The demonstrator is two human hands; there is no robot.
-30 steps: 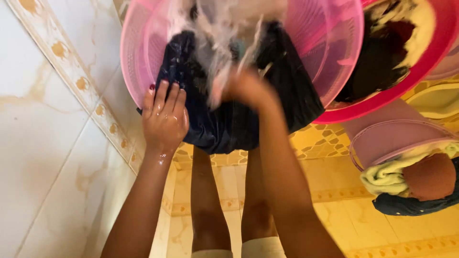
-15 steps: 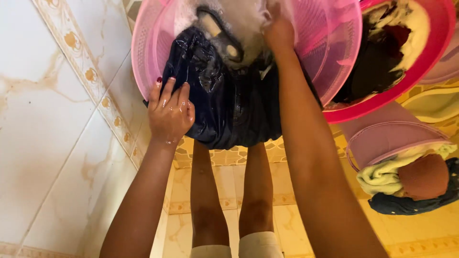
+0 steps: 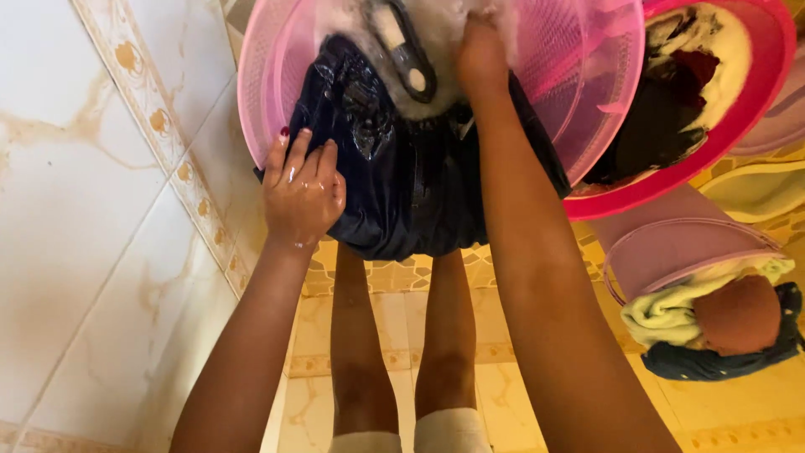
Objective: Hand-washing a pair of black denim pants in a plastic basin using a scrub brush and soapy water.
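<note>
**Wet dark garment in pink basin, both hands engaged**

Wall [image 3: 75, 252]: glazed white tile, marbled with tan veins, crossed by a patterned border strip. Floor [image 3: 537, 394]: glossy yellow tile with ornamental bands.

Pink basin [image 3: 579, 75]: round, translucent plastic, finely perforated wall. Just beside it, a red basin [image 3: 755, 92], opaque, holding dark and cream cloth with suds. Near these, a paler pink bucket [image 3: 671, 252] lies tilted, with a light green towel [image 3: 671, 310], a brown cloth and a dark blue cloth at its mouth.

Dark navy garment [image 3: 411, 184]: soaked, shiny, creased; it fills the near side of the pink basin and drapes over the rim toward the legs. White foam [image 3: 428, 33] sits above it, with a dark strap carrying pale round fittings across the suds.

Left hand [image 3: 302, 189]: wet, fingers spread and curled, pressing the garment's edge at the basin rim. Right hand [image 3: 482, 54]: closed into the foam and cloth; what the fingers hold cannot be told.

Against half a second ago: the right hand sits slightly higher in the foam, the left hand keeps its place at the rim, and the strap lies more upright.
</note>
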